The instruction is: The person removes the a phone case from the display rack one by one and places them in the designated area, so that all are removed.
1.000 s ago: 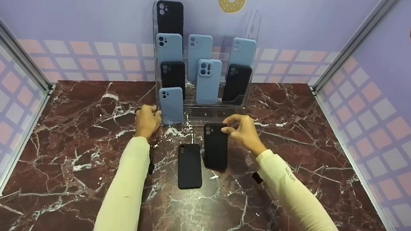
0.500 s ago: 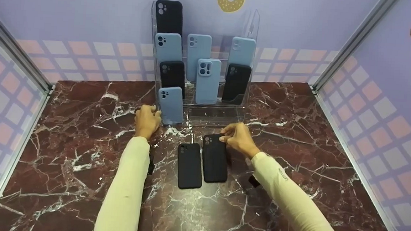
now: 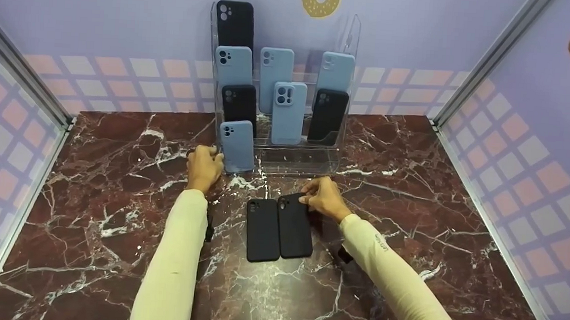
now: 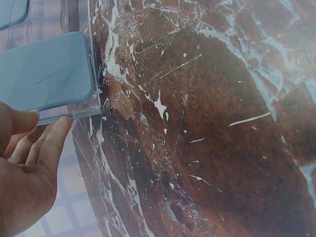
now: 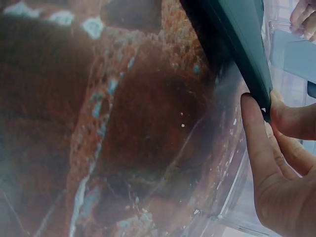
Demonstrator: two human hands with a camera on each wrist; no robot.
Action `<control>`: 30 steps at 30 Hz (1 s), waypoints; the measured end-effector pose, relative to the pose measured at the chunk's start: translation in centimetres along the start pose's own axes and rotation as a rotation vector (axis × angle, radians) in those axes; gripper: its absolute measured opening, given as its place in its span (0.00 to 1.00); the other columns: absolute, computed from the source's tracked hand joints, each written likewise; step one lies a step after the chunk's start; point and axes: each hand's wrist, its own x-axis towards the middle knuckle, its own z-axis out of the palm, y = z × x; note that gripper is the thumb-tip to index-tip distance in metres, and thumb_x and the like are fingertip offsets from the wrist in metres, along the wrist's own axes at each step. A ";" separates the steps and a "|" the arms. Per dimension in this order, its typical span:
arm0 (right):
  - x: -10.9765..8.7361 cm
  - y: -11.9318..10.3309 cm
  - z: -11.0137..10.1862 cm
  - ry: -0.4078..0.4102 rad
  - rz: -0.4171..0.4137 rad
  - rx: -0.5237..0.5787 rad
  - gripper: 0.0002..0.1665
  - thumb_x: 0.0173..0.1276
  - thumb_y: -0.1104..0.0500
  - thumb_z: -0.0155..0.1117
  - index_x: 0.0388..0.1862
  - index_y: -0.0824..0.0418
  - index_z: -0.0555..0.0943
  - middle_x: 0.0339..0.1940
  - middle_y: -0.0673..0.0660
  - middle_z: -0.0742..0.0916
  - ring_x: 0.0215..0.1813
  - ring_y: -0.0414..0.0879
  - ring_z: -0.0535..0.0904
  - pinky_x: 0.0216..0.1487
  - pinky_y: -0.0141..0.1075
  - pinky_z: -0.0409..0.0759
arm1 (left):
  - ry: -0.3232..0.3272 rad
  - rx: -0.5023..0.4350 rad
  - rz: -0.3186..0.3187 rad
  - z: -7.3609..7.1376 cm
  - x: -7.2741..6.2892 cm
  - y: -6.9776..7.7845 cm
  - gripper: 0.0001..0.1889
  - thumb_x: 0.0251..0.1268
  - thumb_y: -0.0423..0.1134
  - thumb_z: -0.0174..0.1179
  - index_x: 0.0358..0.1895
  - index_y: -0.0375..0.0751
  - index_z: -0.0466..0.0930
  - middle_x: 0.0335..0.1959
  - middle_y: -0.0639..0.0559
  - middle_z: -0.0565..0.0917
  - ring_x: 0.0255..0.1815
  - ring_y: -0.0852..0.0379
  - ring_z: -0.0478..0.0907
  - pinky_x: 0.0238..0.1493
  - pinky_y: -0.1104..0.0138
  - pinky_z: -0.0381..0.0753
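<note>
My right hand (image 3: 326,199) pinches the top right corner of a black phone case (image 3: 295,230); in the right wrist view thumb and fingers (image 5: 255,133) hold its edge, the case tilted off the tabletop there. Beside it, on its left, another black phone case (image 3: 263,232) lies flat. My left hand (image 3: 204,169) is at the lower left of a clear display stand (image 3: 297,162). In the left wrist view its thumb and fingers pinch the stand's clear side edge (image 4: 74,114). Close by, a light blue phone case (image 3: 238,150) leans in the stand's lowest tier.
Higher tiers bear several light blue and black cases, such as a blue one (image 3: 288,118) in the middle and a black one (image 3: 328,117) at the right. The dark red marbled tabletop (image 3: 111,248) is bounded by patterned lilac walls (image 3: 402,28).
My right hand has moved down and left toward me with the black case, bringing it right beside the other black case and lower to the tabletop. The left hand stays in place.
</note>
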 end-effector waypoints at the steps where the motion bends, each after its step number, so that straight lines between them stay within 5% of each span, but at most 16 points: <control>1: 0.0 0.1 0.1 0.001 0.003 -0.004 0.10 0.53 0.71 0.78 0.35 0.69 0.87 0.25 0.57 0.88 0.21 0.42 0.81 0.24 0.34 0.84 | 0.001 0.000 0.001 0.0 0.0 0.0 0.14 0.70 0.37 0.61 0.54 0.37 0.87 0.55 0.37 0.85 0.59 0.33 0.79 0.63 0.45 0.74; 15: 0.3 0.3 0.3 0.023 -0.069 -0.165 0.10 0.52 0.65 0.79 0.34 0.65 0.89 0.27 0.57 0.90 0.29 0.46 0.84 0.39 0.40 0.83 | 0.003 -0.004 0.006 -0.1 0.0 0.2 0.17 0.70 0.36 0.61 0.57 0.34 0.84 0.56 0.37 0.84 0.60 0.33 0.78 0.64 0.45 0.73; 30: 0.3 0.4 0.1 0.005 -0.098 -0.189 0.10 0.54 0.65 0.79 0.35 0.67 0.88 0.28 0.57 0.90 0.30 0.47 0.85 0.40 0.40 0.83 | -0.002 0.008 0.003 -0.1 0.0 0.1 0.15 0.70 0.37 0.61 0.55 0.37 0.86 0.57 0.37 0.84 0.60 0.33 0.79 0.63 0.45 0.74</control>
